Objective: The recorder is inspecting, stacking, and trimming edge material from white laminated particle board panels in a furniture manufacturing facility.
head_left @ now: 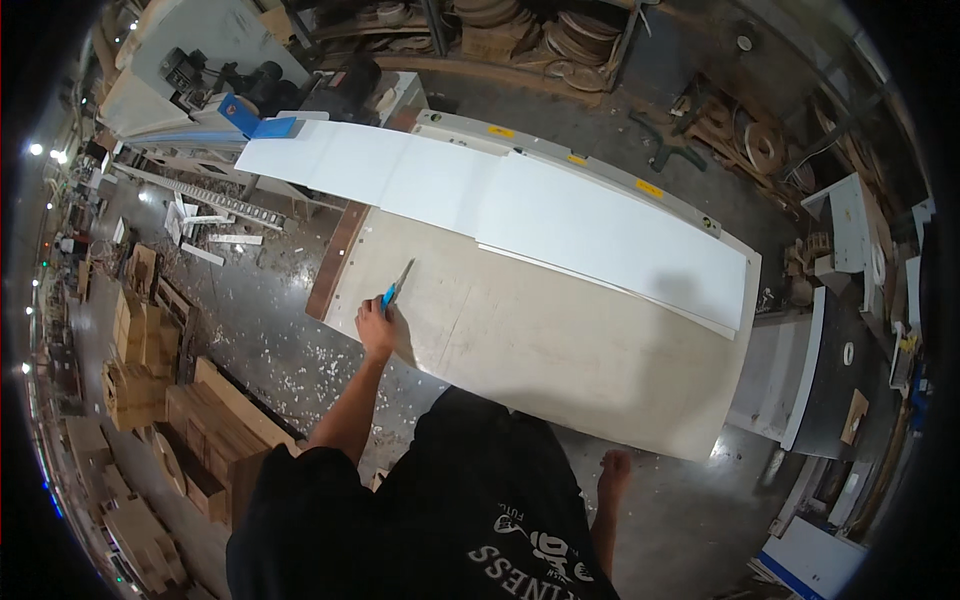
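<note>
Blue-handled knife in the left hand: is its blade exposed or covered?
Exposed: a slim blade juts from the blue handle, beyond the left hand, with no cover visible on it.

- The blue-handled tool (389, 296), left of centre: its rear end is hidden inside the left grip (373, 327), and its narrow front part is too small to identify.
- The right grip (615, 467), right of bottom centre: too small to tell what the palm holds, if anything.
- The black shirt (400, 500) runs off the bottom edge.
- The white panels (610, 230) hide part of the tabletop (560, 330).
- Coils (485, 10) are cut off at top centre.
- Lights (37, 150) at far left blur into glare.
- The blue-edged panel (812, 562), lower right, fades into the dark rim.
</note>
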Motion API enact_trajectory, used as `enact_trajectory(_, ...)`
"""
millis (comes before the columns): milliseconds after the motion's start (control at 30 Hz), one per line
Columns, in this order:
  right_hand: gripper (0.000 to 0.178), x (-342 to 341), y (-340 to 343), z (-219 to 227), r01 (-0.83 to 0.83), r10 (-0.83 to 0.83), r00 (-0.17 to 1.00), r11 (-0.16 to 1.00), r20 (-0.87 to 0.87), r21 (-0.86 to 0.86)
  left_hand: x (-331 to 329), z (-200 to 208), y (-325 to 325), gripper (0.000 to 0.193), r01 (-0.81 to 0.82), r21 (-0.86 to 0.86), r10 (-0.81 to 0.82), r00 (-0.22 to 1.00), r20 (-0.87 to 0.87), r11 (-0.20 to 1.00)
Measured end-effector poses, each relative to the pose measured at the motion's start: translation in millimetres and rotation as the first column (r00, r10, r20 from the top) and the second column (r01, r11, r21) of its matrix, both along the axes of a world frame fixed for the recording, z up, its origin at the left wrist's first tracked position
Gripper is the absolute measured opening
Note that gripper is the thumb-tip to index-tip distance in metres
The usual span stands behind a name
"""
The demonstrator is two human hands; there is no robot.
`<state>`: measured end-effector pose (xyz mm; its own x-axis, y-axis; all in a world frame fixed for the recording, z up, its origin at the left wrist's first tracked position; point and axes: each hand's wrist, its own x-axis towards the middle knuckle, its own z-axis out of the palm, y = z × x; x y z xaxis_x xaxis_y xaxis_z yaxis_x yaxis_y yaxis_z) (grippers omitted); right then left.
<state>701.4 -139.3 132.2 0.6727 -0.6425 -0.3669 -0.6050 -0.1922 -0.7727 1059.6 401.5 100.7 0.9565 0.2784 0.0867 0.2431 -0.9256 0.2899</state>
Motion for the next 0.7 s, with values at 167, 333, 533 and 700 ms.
enact_trajectory(167, 0.015, 72, 12, 9, -0.232, 0.236, 0.972, 0.959, 0.009, -0.163, 43, 5, -9, 0.048, 0.078, 0.056, -0.086, 0.982, 0.167, 0.995)
enact_trajectory(333, 0.016, 157, 11, 53, -0.187, 0.197, 0.978, 0.975, 0.073, -0.121, 127, 12, -71, 0.052, 0.232, -0.088, -0.195, 0.931, 0.308, 0.969)
enact_trajectory(533, 0.021, 243, -55, 39, -0.15, 0.212, 0.964, 0.931, 0.158, -0.333, 214, 30, -124, 0.076, -0.163, -0.114, 0.161, 0.987, -0.032, 0.98)
enact_trajectory(700, 0.059, 317, -204, 19, 0.076, 0.007, 0.991, 0.802, 0.136, -0.593, 212, 59, -144, 0.097, -0.066, 0.051, 0.077, 0.962, -0.263, 0.997)
